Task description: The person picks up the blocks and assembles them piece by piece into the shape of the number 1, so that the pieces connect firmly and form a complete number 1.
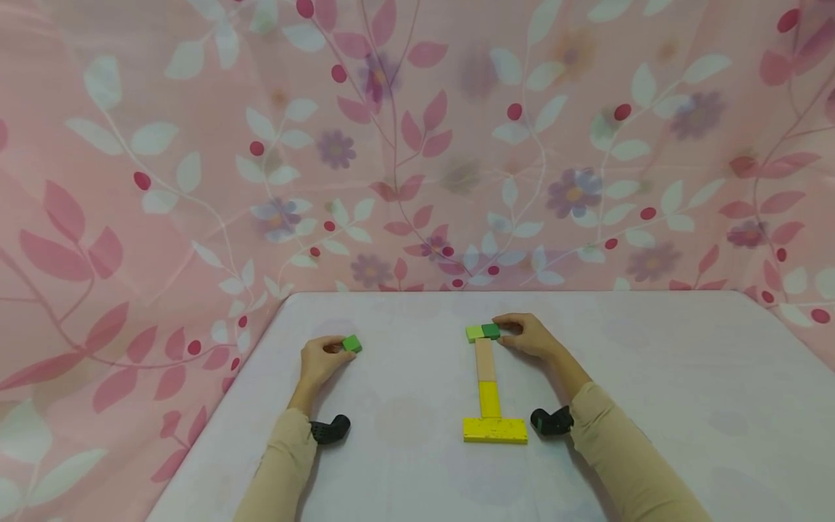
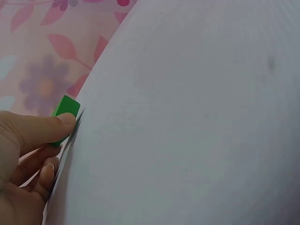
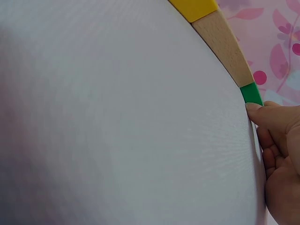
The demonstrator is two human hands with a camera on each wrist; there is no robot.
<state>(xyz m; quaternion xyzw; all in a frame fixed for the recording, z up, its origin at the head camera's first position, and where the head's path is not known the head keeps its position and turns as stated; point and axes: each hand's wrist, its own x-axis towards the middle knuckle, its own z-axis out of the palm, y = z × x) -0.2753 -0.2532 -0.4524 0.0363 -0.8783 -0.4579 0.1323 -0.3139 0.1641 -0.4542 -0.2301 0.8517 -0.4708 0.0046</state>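
Note:
Between thumb and fingers, my left hand (image 1: pixel 322 359) pinches a small green block (image 1: pixel 352 344), seen also in the left wrist view as a green block (image 2: pixel 65 107). My right hand (image 1: pixel 531 337) pinches a dark green block (image 1: pixel 491 331) at its right side. A light green block (image 1: pixel 474 334) sits against that one on the left. Below this pair, a plain wooden block (image 1: pixel 485 360) runs down to a yellow block (image 1: pixel 489 399), which meets a wider yellow block (image 1: pixel 495 431) lying crosswise. In the right wrist view, the thumb covers part of the dark green block (image 3: pixel 251 94).
The blocks lie on a table with a white cloth (image 1: pixel 404 464). Behind it hangs a pink floral curtain (image 1: pixel 417 145). Each wrist wears a black camera, the left camera (image 1: pixel 331 429) and the right camera (image 1: pixel 551 420), near the tabletop.

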